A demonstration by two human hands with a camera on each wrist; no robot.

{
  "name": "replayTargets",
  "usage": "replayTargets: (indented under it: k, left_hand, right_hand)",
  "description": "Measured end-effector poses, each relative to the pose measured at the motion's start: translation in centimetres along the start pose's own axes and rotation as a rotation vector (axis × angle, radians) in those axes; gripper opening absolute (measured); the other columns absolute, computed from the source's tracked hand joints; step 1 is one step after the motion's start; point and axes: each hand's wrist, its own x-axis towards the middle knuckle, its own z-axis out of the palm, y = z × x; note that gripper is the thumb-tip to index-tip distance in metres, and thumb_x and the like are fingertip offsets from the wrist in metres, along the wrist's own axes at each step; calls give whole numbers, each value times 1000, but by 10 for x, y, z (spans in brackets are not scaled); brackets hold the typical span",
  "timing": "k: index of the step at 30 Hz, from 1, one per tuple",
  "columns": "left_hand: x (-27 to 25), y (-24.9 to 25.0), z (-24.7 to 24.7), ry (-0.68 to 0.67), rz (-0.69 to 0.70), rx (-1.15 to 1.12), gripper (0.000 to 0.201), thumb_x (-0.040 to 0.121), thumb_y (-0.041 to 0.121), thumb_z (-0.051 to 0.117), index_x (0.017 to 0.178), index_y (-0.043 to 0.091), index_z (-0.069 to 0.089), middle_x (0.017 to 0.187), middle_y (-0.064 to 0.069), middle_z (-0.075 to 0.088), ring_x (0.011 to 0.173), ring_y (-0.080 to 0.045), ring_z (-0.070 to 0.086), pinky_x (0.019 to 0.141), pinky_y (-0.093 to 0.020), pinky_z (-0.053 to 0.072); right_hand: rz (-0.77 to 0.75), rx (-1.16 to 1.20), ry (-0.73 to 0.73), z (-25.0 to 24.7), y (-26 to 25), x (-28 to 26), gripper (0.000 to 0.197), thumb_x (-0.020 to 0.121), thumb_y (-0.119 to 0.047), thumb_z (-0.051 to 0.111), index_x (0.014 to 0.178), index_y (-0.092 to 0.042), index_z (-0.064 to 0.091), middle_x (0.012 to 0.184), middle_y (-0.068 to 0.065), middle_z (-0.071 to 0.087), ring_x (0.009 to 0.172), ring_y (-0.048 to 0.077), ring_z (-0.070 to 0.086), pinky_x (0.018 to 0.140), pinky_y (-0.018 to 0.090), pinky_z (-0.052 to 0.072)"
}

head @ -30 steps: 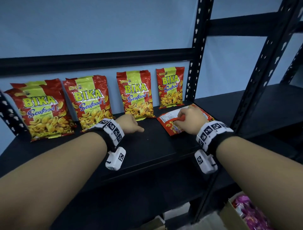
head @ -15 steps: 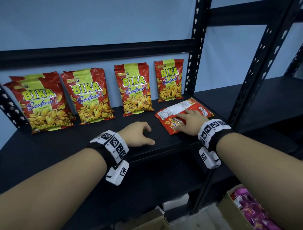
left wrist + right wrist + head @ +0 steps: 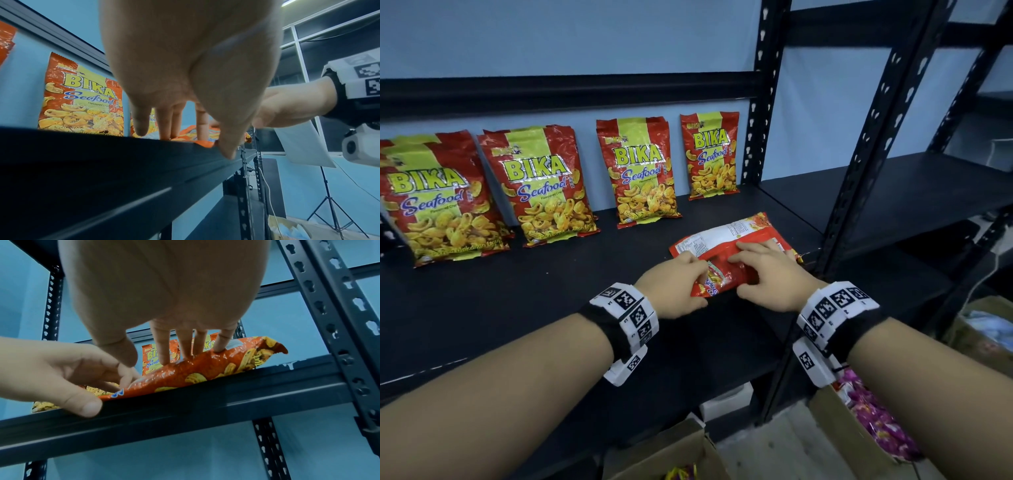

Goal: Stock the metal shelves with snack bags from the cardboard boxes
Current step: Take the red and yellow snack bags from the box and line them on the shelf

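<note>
A red snack bag (image 3: 736, 236) lies back-side up at the right end of the black metal shelf (image 3: 544, 294), its near edge at the shelf's front lip. My left hand (image 3: 674, 284) pinches the bag's near left corner, fingers on top and thumb under the edge, as the right wrist view shows for the left hand (image 3: 82, 386). My right hand (image 3: 767, 274) has straight fingers (image 3: 185, 347) pressing on the bag's top (image 3: 205, 368), its thumb off the bag. Several red and yellow BIKA Seafood bags (image 3: 637, 171) stand along the back wall.
A black perforated upright post (image 3: 859, 178) stands just right of the bag, with another shelf bay (image 3: 893, 195) beyond it. Below are an open cardboard box (image 3: 674, 452) and, at the right, a box (image 3: 835, 414) holding purple snack bags (image 3: 876, 414).
My left hand has moved right from the bare shelf onto the lying bag and taken its near corner. The bag's near edge has lifted. My right hand stays on the bag.
</note>
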Motion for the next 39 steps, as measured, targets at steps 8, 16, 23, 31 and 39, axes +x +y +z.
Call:
replayTargets:
  k: [8, 16, 23, 31, 39]
  left_hand:
    - [-26, -7, -22, 226, 27, -164, 7, 102, 37, 55, 97, 33, 54, 88, 8, 65, 79, -15, 63, 66, -35, 50]
    - [-64, -35, -72, 540, -51, -350, 7, 104, 37, 55, 104, 31, 52, 76, 7, 68, 66, -13, 64, 61, -37, 53]
    - [-81, -67, -82, 654, -372, -752, 18, 99, 35, 66, 96, 17, 62, 78, 3, 76, 71, -12, 73, 65, -29, 57]
    - [-103, -106, -38, 480, -658, -1051, 28, 91, 17, 78, 111, 5, 63, 92, -9, 78, 88, -21, 76, 82, -40, 63]
    - [-114, -138, -54, 380, -753, -556, 37, 89, 27, 78, 114, 16, 54, 95, -2, 71, 85, -16, 69, 72, -32, 53]
  right_hand:
    - [30, -92, 237, 4, 10, -2, 60, 87, -40, 70, 142, -35, 47, 145, -11, 47, 135, 18, 32, 108, 45, 26]
    - [-21, 327, 422, -31, -3, 13, 31, 87, -43, 79, 113, -29, 68, 101, -14, 67, 98, 8, 61, 85, 29, 51]
    - [-13, 595, 431, -45, -38, 50, 40, 78, -49, 86, 108, -28, 69, 105, -14, 66, 100, -1, 60, 81, 23, 46]
    - [161, 660, 391, 1, -69, 82, 50, 83, -47, 83, 121, -25, 59, 115, -6, 65, 109, 16, 62, 86, 30, 47]
    - [-145, 345, -256, 13, -63, 81, 112, 59, -76, 83, 155, -43, 36, 169, -3, 11, 155, 25, 18, 124, 48, 24]
